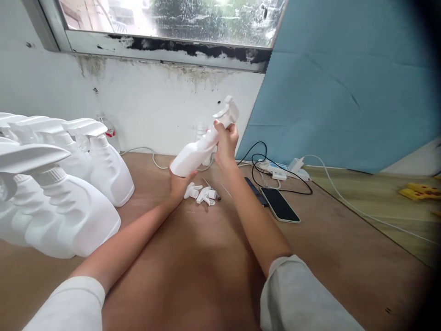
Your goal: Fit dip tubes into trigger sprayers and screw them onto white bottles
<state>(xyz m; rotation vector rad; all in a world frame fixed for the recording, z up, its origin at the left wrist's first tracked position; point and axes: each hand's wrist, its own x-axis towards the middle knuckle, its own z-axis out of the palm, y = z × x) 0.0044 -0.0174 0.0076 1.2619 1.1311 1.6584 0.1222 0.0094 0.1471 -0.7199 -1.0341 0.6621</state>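
Brown counter against a stained white wall; window across the top of the frame. White spray bottle held tilted at centre, trigger sprayer pointing up and right. Both hands gripping it: left hand around the base, right hand at the neck. Loose sprayer heads just below. Upright spray bottles grouped at left; smartphone right of centre.
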